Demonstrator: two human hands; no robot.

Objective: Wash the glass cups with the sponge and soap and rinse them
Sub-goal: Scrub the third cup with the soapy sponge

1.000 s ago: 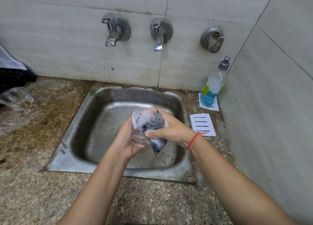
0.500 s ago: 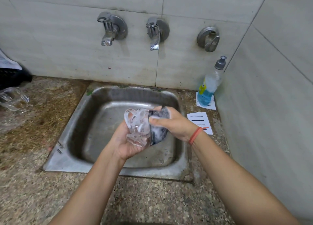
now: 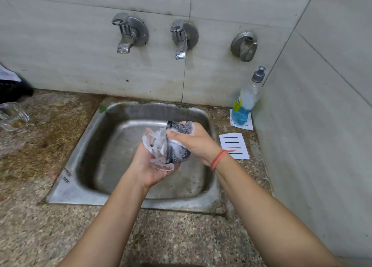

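Over the steel sink (image 3: 84, 152), my left hand (image 3: 149, 166) cradles a soapy clear glass cup (image 3: 156, 148) from below, fingers curled round it. My right hand (image 3: 196, 140) grips a dark, foamy sponge (image 3: 179, 144) and presses it against the cup's right side. A second glass cup (image 3: 13, 116) lies on the stone counter at the far left. The soap bottle (image 3: 244, 103), with blue liquid and a grey cap, stands in the right corner by the wall.
Two taps (image 3: 124, 33) (image 3: 181, 39) and a round valve (image 3: 244, 46) stick out of the tiled wall above the sink. No water runs. Two white cards (image 3: 234, 146) lie right of the sink. A black basket (image 3: 12, 89) sits at the far left.
The sponge has shifted along the cup's right side as my right hand rubs. My left hand has turned the cup slightly and lowered it a little.
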